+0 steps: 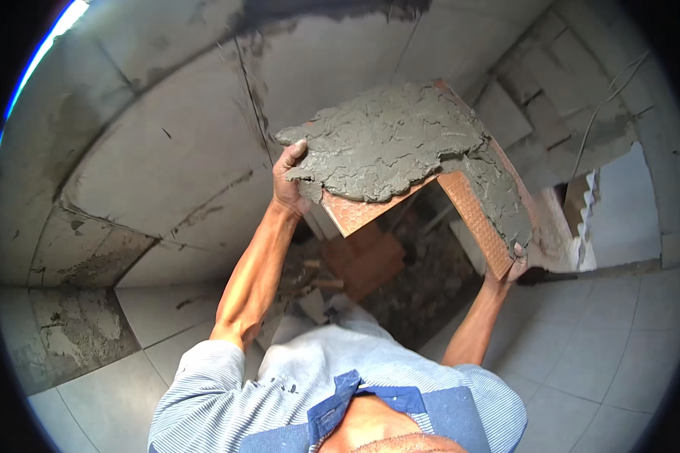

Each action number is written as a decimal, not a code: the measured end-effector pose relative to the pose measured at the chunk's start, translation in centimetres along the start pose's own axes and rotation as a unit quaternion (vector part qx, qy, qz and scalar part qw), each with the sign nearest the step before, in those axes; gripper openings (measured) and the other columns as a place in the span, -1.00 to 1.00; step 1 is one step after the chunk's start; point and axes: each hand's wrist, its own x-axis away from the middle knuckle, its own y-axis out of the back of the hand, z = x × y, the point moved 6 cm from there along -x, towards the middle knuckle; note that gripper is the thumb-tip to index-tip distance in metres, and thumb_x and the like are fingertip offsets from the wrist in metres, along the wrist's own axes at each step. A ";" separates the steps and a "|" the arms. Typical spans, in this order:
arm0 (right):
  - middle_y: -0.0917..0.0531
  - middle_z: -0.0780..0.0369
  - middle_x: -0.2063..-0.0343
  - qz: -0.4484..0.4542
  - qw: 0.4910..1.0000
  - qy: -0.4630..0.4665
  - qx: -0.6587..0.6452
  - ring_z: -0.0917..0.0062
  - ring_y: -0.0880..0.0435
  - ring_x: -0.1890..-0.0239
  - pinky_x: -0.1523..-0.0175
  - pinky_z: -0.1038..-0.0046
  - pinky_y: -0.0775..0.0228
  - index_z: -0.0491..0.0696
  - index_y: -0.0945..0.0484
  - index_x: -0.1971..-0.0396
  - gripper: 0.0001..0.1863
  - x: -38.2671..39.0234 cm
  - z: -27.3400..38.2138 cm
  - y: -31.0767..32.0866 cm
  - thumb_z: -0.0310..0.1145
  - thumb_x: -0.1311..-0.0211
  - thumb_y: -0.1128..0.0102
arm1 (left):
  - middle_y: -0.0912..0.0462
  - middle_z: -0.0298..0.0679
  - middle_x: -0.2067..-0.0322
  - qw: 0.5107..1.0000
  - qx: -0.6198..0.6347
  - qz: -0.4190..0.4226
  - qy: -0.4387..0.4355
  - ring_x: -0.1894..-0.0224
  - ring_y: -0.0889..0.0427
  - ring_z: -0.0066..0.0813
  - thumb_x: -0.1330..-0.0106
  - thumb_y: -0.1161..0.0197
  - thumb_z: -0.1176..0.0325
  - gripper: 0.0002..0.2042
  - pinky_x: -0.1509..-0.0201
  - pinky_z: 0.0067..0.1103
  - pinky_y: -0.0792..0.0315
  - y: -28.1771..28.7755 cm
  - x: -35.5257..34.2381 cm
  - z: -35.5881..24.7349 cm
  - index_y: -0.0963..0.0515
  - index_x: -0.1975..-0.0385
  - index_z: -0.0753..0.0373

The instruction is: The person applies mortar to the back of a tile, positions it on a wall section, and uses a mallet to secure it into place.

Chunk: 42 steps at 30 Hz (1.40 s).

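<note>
Notched tile (347,214) gripped at both ends

In the head view, the tile is out ahead of the chest, its mortar-covered (378,143) side toward the camera. The left hand (289,177) grasps its left edge, thumb on top; the right hand (517,264) grasps the narrow leg's end. Moving both hands together should spare the inner corner, likely the weak spot. The bare lower-left corner and leg edge probably want more mortar.

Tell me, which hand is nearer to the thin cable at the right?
Right. The right hand grips the near end of the L-shaped tile, below and left of the cable; the left hand holds the tile's left side, farther away.
</note>
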 end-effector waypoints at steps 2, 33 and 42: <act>-0.50 0.01 0.00 -0.074 0.994 0.010 0.082 0.13 -0.53 0.01 -0.13 0.15 -0.38 -0.32 -0.28 -0.09 -0.39 1.0 0.1 3.4 -0.41 0.04 -0.08 | -0.60 -0.18 0.17 0.999 -0.004 -0.025 0.020 0.09 -0.58 -0.31 -0.25 -0.08 0.27 -0.71 -0.10 -0.40 -0.42 0.6 0.6 2.0 -0.48 0.12 0.30; -0.32 0.20 -0.20 -0.152 0.846 -0.433 0.271 0.35 -0.31 -0.22 -0.31 0.31 -0.19 0.00 -0.13 -0.29 -0.22 11.0 -21.1 27.8 -0.69 0.05 0.00 | -0.53 -0.12 0.00 0.858 0.064 -0.505 0.067 -0.06 -0.50 -0.20 -0.15 -0.09 0.33 -0.53 -0.19 -0.34 -0.34 34.7 32.3 17.8 -0.37 -0.09 0.32; -0.37 0.19 -0.14 -0.154 0.772 -0.578 0.213 0.37 -0.37 -0.18 -0.27 0.31 -0.25 -0.05 -0.16 -0.25 -0.27 10.7 -34.8 33.1 -0.66 0.03 -0.04 | -0.49 -0.15 -0.06 0.818 0.075 -0.570 -0.034 -0.11 -0.46 -0.19 -0.15 -0.09 0.41 -0.54 -0.22 -0.34 -0.33 40.6 39.1 17.4 -0.37 -0.12 0.24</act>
